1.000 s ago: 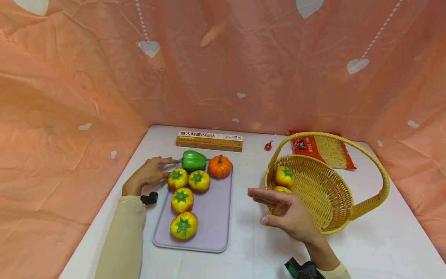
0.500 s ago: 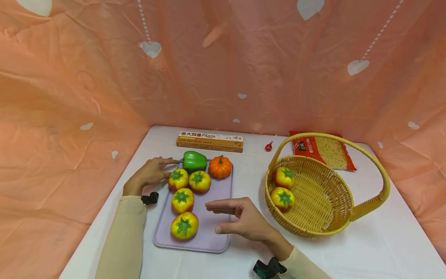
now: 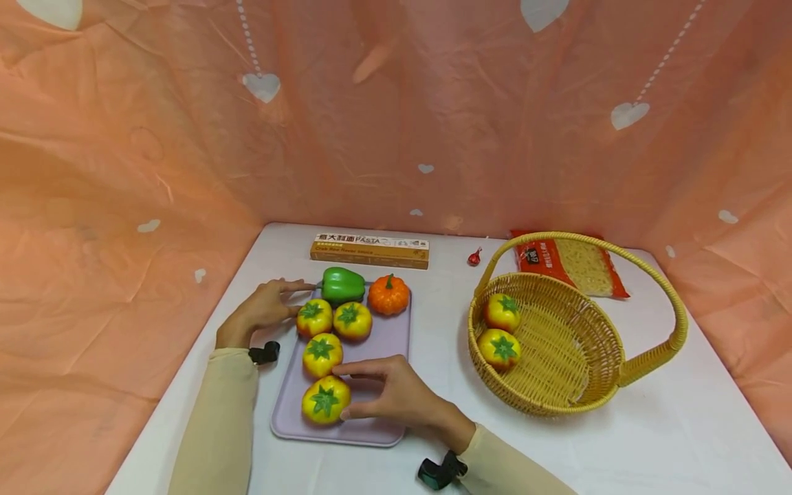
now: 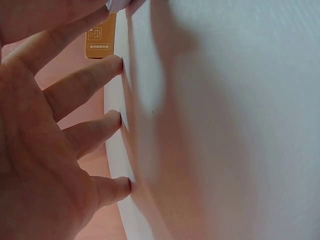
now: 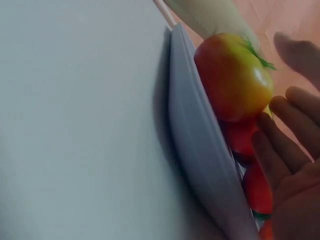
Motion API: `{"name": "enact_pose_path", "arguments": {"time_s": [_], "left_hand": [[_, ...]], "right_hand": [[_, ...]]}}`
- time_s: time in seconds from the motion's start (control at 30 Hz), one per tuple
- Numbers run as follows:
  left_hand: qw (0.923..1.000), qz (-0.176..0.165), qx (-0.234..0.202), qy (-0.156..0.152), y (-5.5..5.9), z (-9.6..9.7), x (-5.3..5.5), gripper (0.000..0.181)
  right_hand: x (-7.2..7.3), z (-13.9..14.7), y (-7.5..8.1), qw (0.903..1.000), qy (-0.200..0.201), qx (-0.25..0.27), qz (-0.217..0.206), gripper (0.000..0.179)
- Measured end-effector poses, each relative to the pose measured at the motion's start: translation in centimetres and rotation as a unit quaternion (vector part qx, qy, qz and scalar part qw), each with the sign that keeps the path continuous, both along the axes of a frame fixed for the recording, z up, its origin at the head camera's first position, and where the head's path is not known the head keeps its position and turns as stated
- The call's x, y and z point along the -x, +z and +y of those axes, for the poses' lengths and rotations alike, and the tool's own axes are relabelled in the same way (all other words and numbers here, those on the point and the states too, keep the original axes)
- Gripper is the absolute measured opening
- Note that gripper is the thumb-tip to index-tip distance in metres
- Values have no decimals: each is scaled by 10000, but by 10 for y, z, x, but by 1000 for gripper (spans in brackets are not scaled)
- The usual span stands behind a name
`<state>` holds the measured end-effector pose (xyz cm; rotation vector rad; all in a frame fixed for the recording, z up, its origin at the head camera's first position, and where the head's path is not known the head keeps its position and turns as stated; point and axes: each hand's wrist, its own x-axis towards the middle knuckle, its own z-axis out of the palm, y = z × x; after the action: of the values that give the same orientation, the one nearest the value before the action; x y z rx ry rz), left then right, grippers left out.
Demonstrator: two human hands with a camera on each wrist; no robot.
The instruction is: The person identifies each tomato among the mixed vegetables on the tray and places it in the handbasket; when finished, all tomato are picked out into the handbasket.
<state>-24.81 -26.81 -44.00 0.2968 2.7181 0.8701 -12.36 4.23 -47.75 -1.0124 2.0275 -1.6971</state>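
The lavender tray bears several yellow-red tomatoes with green leafy tops, a green bell pepper and a small orange pumpkin. At the tray's far left edge, my left hand rests with its fingers spread. Those fingertips touch the white tabletop in the left wrist view. My right hand reaches over the tray, thumb and fingers apart around the right side of the nearest tomato. A gap shows between thumb and tomato in the right wrist view; whether the other fingertips touch it, I cannot tell.
To the right stands a wicker basket with a tall handle and two tomatoes inside. Behind it lies a red pasta bag. A pasta box and a small red item sit at the back.
My right hand has moved left from beside the basket, across the tray, to the nearest tomato. My left hand has stayed in place.
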Motion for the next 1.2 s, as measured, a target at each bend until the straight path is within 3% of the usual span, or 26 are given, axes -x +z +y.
{"name": "enact_pose_path", "arguments": {"time_s": [0.37,0.9,1.2], "left_hand": [[10000,67,-37,-4,-1,-1,-2,57],[10000,3,41,-18,-1,0,0,57],[10000,-24,-38,29,-2,0,1,56]], "right_hand": [[0,-11,-1,9982,-3,-282,526,59],[0,-4,2,9943,110,-690,809,58],[-9,36,20,9992,-260,-282,100,58]]}}
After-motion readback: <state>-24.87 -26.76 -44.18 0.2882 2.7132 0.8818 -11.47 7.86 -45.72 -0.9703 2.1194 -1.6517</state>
